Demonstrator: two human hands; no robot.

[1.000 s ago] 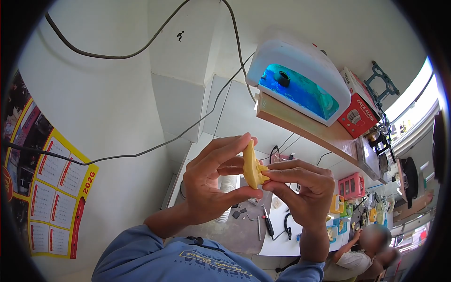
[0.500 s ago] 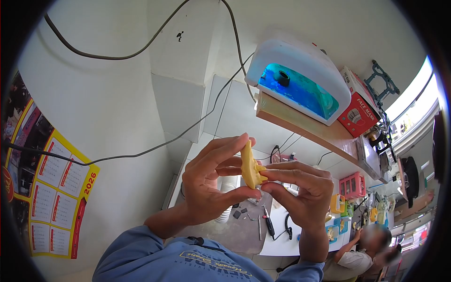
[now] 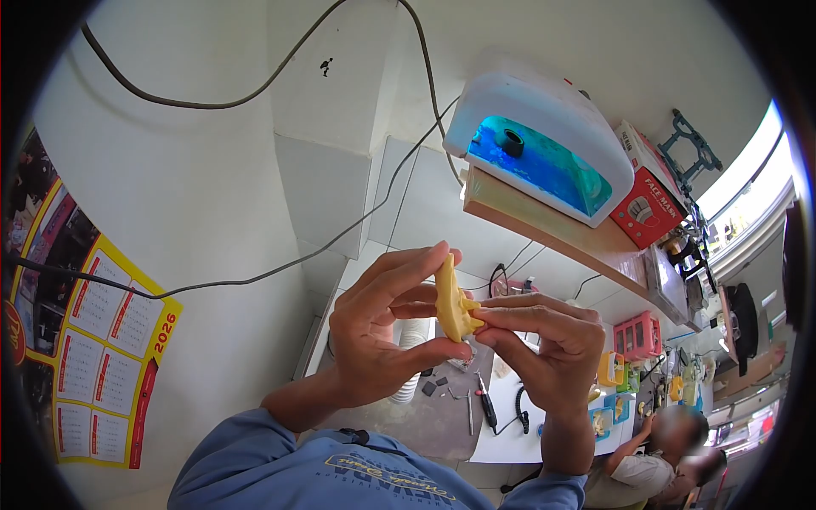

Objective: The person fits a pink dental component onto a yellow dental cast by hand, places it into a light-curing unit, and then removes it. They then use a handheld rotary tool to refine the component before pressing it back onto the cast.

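Observation:
A yellow dental cast [image 3: 450, 302] is held up in front of me, seen edge-on, with tooth-like bumps facing right. My left hand [image 3: 378, 319] grips it by its upper and lower ends between fingers and thumb. From the other side, the thumb and fingertips of my right hand [image 3: 544, 340] pinch at the bumps on the cast. Whatever small piece may lie between those right fingertips is hidden. Below the hands, a black handpiece [image 3: 487, 408] with a coiled cord and several small dark chunks [image 3: 429, 388] lie on the bench.
A white curing lamp [image 3: 544, 110], glowing blue inside, sits on a wooden shelf [image 3: 544, 221] beside a red face mask box [image 3: 648, 204]. A ribbed white hose [image 3: 410, 361] rises behind my left hand. Coloured baskets [image 3: 637, 336] and a seated person [image 3: 654, 459] are at the right.
Almost nothing differs. My right fingertips have shifted very slightly at the bumps, while the cast and my left hand stay in place.

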